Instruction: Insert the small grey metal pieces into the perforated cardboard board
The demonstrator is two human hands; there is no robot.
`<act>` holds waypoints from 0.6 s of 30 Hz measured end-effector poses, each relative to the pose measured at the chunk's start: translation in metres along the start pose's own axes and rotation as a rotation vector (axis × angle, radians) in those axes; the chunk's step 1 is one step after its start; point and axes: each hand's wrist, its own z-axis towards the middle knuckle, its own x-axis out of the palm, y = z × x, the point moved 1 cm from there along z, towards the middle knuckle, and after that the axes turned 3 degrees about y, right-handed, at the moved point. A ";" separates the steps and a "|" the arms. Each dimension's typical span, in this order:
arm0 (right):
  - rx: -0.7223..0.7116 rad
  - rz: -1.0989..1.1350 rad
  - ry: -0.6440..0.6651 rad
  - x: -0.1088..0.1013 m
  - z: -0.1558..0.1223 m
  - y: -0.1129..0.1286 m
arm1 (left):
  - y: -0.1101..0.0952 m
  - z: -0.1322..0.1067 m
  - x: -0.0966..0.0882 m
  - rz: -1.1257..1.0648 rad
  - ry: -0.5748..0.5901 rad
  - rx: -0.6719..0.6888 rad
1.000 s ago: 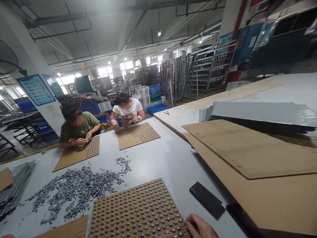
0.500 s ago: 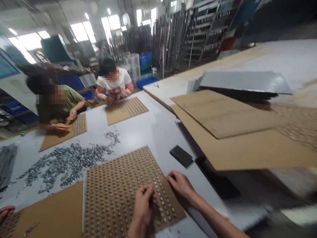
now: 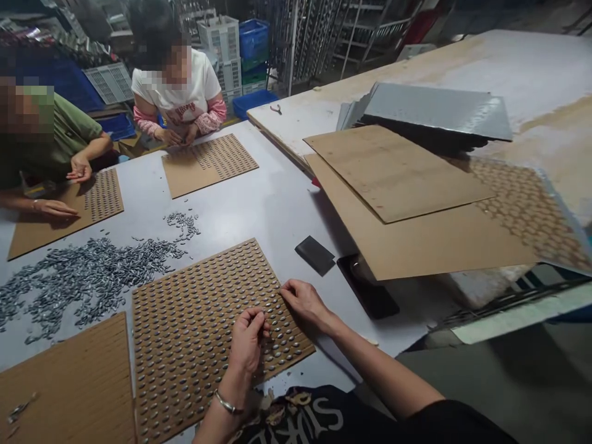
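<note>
Both hands on the perforated board [image 3: 194,320]: left hand [image 3: 247,345] curled, right hand [image 3: 305,303] flat.

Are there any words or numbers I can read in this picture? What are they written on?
"SIRKL", or close to it: big pale letters on the person's own black shirt, upside down and partly hidden, so the reading is unsure.
Red print on the white T-shirt of the co-worker across the table: too small and blurred to read.
Nothing readable on the perforated board under the left hand and right hand, nor on the crates.
</note>
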 end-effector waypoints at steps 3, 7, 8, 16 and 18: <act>0.030 -0.073 0.009 0.002 0.001 0.001 | 0.001 0.001 -0.001 0.038 0.011 0.004; 0.072 -0.108 -0.002 0.002 0.005 0.001 | 0.002 0.001 0.002 0.068 0.020 0.023; 0.086 -0.100 -0.015 0.002 0.005 0.001 | 0.002 0.001 0.003 0.069 0.020 0.032; -0.146 0.145 0.062 0.000 -0.043 0.016 | 0.009 -0.011 0.009 0.110 0.066 0.064; -0.170 0.225 0.143 0.003 -0.058 0.020 | 0.011 -0.014 0.014 0.116 0.081 0.071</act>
